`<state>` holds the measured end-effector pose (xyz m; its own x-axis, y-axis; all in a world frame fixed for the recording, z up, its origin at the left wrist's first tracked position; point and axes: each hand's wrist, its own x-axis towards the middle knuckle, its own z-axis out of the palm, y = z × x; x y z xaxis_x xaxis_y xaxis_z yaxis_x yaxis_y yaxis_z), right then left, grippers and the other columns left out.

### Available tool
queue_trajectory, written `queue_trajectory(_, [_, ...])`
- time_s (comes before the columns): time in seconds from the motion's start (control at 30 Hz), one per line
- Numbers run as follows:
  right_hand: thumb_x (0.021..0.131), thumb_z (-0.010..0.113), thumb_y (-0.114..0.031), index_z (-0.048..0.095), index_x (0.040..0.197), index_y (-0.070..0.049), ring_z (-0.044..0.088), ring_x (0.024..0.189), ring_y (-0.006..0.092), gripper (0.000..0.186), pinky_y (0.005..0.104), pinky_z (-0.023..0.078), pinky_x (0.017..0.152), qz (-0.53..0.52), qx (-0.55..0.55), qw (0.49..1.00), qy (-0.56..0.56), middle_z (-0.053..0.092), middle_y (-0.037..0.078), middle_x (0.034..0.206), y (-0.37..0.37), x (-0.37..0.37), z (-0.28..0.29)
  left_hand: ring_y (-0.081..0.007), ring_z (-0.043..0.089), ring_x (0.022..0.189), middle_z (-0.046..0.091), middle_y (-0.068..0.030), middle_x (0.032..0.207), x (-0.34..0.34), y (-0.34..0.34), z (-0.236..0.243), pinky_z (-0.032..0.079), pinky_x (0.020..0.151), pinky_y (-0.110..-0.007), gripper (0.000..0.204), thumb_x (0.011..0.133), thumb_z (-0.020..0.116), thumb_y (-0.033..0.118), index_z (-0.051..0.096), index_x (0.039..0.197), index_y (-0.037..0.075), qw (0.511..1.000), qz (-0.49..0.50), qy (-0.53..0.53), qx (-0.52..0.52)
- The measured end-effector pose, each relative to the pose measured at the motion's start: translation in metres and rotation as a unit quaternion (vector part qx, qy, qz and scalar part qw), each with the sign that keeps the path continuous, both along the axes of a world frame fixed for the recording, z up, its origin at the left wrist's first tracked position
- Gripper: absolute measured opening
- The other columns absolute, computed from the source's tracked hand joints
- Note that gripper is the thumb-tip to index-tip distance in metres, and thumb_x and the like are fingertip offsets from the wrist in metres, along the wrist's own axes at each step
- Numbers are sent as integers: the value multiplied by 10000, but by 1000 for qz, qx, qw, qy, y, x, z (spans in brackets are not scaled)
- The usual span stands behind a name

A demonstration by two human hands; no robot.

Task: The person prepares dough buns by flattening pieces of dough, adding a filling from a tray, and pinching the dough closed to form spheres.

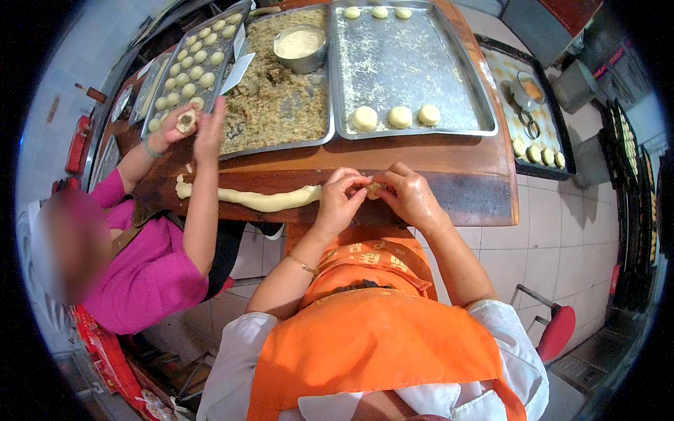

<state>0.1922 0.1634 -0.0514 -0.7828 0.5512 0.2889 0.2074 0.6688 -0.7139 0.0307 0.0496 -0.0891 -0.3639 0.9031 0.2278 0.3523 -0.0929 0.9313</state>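
"Orange cloth is covering the wearer's front, so that's the apron (379, 337). What are the hands doing?"

"The left hand (340, 200) and right hand (414, 195) are meeting over the table's near edge, fingers curled, fingertips nearly closed. Both are pinching a small piece of dough (374, 190), which the fingers are partly hiding."

"And the dough rope (270, 202)?"

"It's lying on the wooden table (449, 165), just left of the left hand; I can't tell whether they're touching."

"What's sitting beyond?"

"A metal tray (404, 63) is carrying pale dough rounds (400, 117), three near, three far. Left of it, a tray of crumbly filling (267, 116) is holding a metal bowl (303, 67)."

"And the co-worker?"

"That person's hand (160, 137) is cupping an open dough cup (187, 121)."
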Motion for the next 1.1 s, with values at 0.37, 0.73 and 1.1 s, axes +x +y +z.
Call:
queue_trajectory(0.37, [811,762,-182,683,1065,-49,639,846,401,297,474,532,763,-6,25,1000,-3,637,171,896,6,-2,-3,-130,616,918,603,-70,1052,3,3,-19,545,746,-251,205,885,695,-14,635,1080,-9,996,77,-28,-38])
queue_trajectory(0.73, [790,783,-278,625,1169,-36,597,1036,402,477,475,477,901,-13,44,995,90,641,186,1073,-2,-13,4,-153,593,1088,597,-42,1213,22,-8,13,492,944,-296,383,1076,481,251,469,1402,51,852,-36,-522,-5])
queue_trajectory(1.1, [879,679,-268,710,1018,-68,659,1026,331,245,471,458,979,39,63,971,227,717,116,1039,-20,-26,62,-177,522,1255,529,-30,1348,32,-9,38,426,1079,-369,551,1066,401,506,439,1423,89,893,-145,-419,72])
